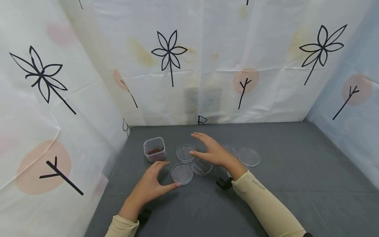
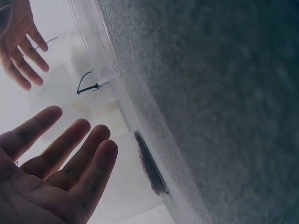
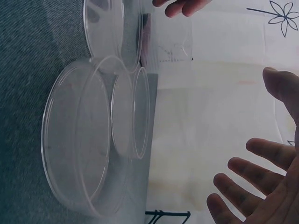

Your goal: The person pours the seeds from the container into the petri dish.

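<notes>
Several clear round petri dishes lie on the grey table. My left hand point(image 1: 151, 184) hovers with thumb and fingers spread at the left of the nearest petri dish point(image 1: 182, 173), holding nothing. Over the dishes is my right hand point(image 1: 215, 152), also spread and holding nothing; it partly hides a petri dish point(image 1: 202, 166) and others near its wrist. Another petri dish point(image 1: 185, 153) lies behind the nearest one. A clear square tub point(image 1: 154, 148) with dark reddish contents stands beyond my left fingers. The right wrist view shows the right hand point(image 3: 261, 186) apart from a large dish point(image 3: 77, 135).
More petri dishes lie to the right, one dish point(image 1: 249, 157) just past my right wrist. The grey table point(image 1: 284, 184) meets patterned cloth walls point(image 1: 219, 49) at the back and sides. Dark straps point(image 1: 224, 184) sit at both wrists.
</notes>
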### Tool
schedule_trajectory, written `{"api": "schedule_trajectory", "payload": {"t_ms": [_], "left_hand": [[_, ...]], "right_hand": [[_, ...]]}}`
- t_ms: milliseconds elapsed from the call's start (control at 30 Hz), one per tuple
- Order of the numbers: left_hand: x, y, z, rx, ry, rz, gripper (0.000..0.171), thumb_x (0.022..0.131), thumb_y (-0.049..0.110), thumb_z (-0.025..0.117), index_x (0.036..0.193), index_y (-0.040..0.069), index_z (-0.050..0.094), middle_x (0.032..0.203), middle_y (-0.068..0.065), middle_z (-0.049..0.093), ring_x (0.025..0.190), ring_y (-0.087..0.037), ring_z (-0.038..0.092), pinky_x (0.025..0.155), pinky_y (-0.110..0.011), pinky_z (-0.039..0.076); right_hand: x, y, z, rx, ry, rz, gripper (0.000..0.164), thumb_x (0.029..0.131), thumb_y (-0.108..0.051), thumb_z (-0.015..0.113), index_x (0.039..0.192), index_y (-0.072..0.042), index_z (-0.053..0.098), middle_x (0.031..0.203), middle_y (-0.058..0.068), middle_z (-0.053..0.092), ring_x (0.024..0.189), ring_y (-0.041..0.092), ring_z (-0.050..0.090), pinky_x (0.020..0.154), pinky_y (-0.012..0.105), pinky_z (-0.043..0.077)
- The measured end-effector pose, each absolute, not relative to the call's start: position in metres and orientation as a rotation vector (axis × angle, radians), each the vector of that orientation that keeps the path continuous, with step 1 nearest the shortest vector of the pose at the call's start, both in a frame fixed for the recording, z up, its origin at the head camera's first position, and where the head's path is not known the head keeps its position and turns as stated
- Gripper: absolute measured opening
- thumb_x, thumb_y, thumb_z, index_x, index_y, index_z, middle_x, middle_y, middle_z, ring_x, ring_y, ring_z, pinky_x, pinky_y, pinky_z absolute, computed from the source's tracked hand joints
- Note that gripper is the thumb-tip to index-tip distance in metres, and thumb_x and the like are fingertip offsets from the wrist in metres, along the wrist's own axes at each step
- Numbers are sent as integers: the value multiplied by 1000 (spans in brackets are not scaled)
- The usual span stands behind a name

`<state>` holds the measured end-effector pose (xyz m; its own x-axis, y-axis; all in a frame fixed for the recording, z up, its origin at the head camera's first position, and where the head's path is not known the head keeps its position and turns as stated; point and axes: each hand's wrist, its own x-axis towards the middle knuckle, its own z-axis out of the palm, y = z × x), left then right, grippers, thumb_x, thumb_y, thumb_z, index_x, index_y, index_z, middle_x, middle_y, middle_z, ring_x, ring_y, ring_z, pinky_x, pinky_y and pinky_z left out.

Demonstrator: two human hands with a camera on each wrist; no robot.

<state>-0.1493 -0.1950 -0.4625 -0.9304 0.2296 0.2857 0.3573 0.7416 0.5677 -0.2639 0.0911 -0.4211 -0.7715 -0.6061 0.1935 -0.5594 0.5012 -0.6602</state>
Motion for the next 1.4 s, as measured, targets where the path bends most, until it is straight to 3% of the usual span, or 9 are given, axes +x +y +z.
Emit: {"api": "schedule_trajectory", "payload": {"t_ms": [433, 867, 1133, 1400], "left_hand": [[-152, -194, -466, -531, -2779, -1002, 75, 80, 51, 93, 136, 6, 69, 131, -7, 70, 124, -26, 67, 103, -53, 56], [-152, -190, -466, -615, -2795, -1044, 68, 84, 35, 93, 139, 4, 66, 132, -10, 68, 119, -27, 67, 96, -49, 59], [-151, -190, -465, -629, -2817, -1070, 66, 89, 35, 89, 143, 5, 64, 134, -11, 65, 120, -29, 66, 97, -50, 59], [-152, -191, -466, -682, -2808, -1062, 55, 91, 30, 88, 136, 5, 67, 133, -9, 66, 121, -30, 67, 96, -50, 59]], "right_hand": [[-270, 72, -423, -1069, 2634, -1141, 77, 101, -45, 72, 166, -19, 39, 172, 10, 36, 160, 32, 33, 125, 61, 34], [-274, 47, -422, -1096, 2570, -1165, 75, 102, -43, 72, 166, -20, 39, 172, 8, 37, 160, 30, 34, 125, 58, 36], [-279, 30, -423, -1135, 2537, -1148, 76, 102, -44, 73, 166, -19, 39, 172, 8, 36, 160, 28, 35, 124, 56, 38], [-288, 16, -426, -1163, 2538, -1111, 74, 103, -41, 72, 165, -15, 40, 170, 10, 40, 158, 30, 37, 124, 56, 38]]}}
